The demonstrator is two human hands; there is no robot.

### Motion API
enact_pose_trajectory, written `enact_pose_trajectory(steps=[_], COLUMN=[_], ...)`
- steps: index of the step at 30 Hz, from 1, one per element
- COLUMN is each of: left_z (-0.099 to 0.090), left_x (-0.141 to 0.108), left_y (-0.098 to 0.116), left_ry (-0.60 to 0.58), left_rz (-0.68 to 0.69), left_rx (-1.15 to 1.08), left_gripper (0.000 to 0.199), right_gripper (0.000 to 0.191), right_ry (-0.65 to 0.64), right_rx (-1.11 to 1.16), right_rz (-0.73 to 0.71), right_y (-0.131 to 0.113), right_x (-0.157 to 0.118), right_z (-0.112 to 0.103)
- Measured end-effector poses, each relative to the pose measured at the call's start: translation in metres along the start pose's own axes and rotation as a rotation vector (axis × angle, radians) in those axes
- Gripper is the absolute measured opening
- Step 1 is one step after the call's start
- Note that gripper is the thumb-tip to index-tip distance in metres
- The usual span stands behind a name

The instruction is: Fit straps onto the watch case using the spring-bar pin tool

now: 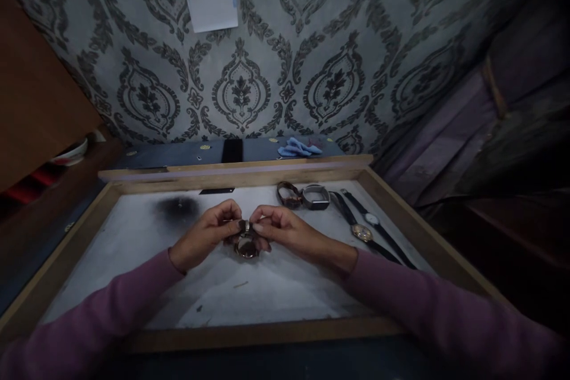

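Note:
Near the middle of a wood-framed tray with a pale bottom, my left hand and my right hand hold a wristwatch between them. Its round face hangs below my fingertips, and its band is pinched at the top, where a small light-coloured piece shows. My left hand closes on the left side of the band. Thumb and fingers of my right hand are pressed together on the other side. Part of the band is hidden behind my fingers.
Right of my hands lie a brown watch, a grey watch and two strap watches. A black strip lies at the tray's back. Behind the tray are a black phone-like object and a blue cloth.

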State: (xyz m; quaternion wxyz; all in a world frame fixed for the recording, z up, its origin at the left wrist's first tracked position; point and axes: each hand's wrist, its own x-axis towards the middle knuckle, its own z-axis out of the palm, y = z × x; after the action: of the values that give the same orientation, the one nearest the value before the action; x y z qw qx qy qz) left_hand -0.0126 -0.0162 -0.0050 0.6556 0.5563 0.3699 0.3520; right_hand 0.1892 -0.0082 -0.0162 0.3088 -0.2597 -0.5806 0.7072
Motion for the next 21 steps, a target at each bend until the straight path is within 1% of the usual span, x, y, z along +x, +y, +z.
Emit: enact_pose_trajectory(steps=[5,10,12,16,19,21], left_z=[0.002,0.002,0.001,0.000,0.001,0.003], left_x=[-0.002,-0.004,-0.003,0.000,0.001,0.001], left_y=[0.003,0.007,0.007,0.005,0.003,0.002], left_ry=[-0.001,-0.029,-0.017,0.021,0.004,-0.004], left_rz=[0.096,0.126,0.141,0.102,0.074,0.084], left_rx=[0.024,-0.020,-0.024,-0.078,-0.120,-0.095], left_gripper=[0.025,0.019,0.018,0.020,0.023,0.024], right_gripper=[0.044,0.041,0.040,0.039,0.039,0.037], right_ry=[0.039,0.068,0.074,0.034,-0.005,-0.014], right_rx=[-0.067,-0.088,-0.081,-0.016,0.066,0.101], right_rz=[-0.042,-0.081,-0.087,-0.070,-0.054,-0.049], right_y=[-0.005,0.001,0.004,0.009,0.012,0.013], right_x=[-0.001,0.002,0.003,0.003,0.003,0.003], right_z=[0.002,-0.002,-0.002,-0.001,-0.001,-0.001])
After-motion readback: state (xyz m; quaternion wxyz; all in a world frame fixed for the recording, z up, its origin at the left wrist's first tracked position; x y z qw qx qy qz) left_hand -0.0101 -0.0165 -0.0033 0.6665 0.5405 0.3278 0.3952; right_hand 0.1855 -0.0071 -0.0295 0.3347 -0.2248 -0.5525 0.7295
